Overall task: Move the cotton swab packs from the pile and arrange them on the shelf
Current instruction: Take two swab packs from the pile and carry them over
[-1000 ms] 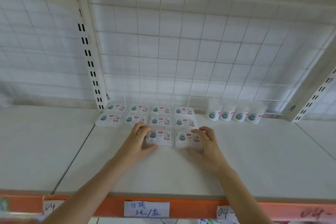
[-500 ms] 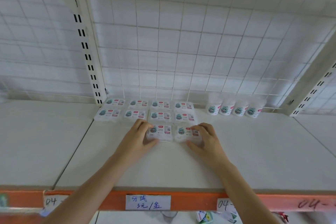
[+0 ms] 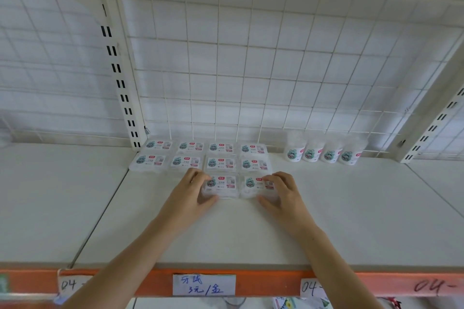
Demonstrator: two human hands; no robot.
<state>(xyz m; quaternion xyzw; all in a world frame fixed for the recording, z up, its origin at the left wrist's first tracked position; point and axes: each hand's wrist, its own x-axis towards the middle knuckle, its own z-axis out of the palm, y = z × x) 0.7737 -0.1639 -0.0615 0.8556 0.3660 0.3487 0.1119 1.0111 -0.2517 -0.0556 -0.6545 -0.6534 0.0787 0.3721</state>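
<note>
Head view: both hands keep their hold on the two front cotton swab packs, which have slid back since a second ago and now sit just in front of the second row on the white shelf (image 3: 351, 221). Left hand (image 3: 190, 190) curls fingers and thumb round the left front pack (image 3: 222, 184); right hand (image 3: 282, 192) grips the right front pack (image 3: 253, 184) likewise. Behind them lie two rows of four packs (image 3: 204, 155). Four round swab tubs (image 3: 324, 152) stand at the wire grid (image 3: 276, 57), unmoved.
</note>
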